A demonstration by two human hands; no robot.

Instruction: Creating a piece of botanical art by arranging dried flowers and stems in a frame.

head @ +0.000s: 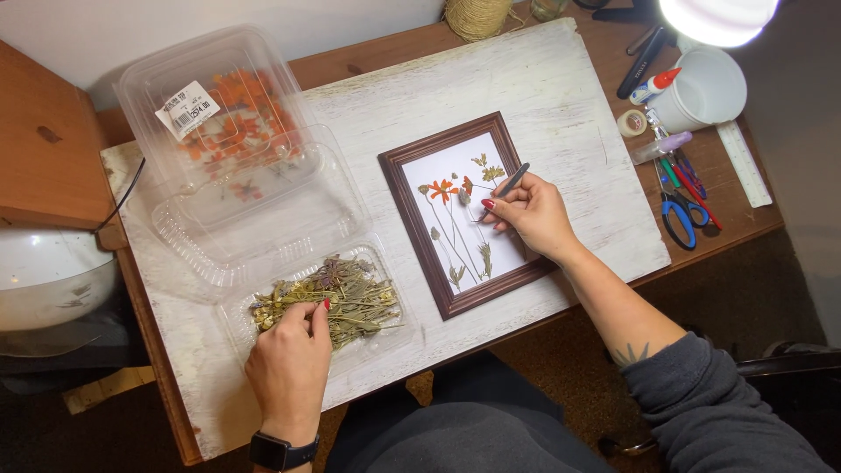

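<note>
Between the right hand's [534, 213] thumb and forefinger sits a pair of slim grey tweezers [508, 184], pinched closed in a pen grip, its tip hovering over the pressed flowers [451, 219] laid on the white backing of a dark wooden picture frame [419, 229]. Whether the tip carries a petal cannot be told. The heel of that hand rests on the frame's lower right edge, which steadies the tool; keeping it planted there and moving only the fingers looks like the surest way to nudge a brittle stem without tearing it.

Over at the left hand [293, 355], the fingertips curl down into a heap of dried stems and seed heads [346, 302] lying in a clear plastic tray [385, 337], thumb and forefinger closing on a few strands. A light pull along the stem, not across the pile, would likely free one piece cleanly.

Beyond the tray, a clear plastic clamshell [210, 114] holds orange petals. All of it lies on a whitewashed board [561, 96], with scissors [681, 215], a white mug [705, 88] and a ball of twine [477, 16] farther out.
</note>
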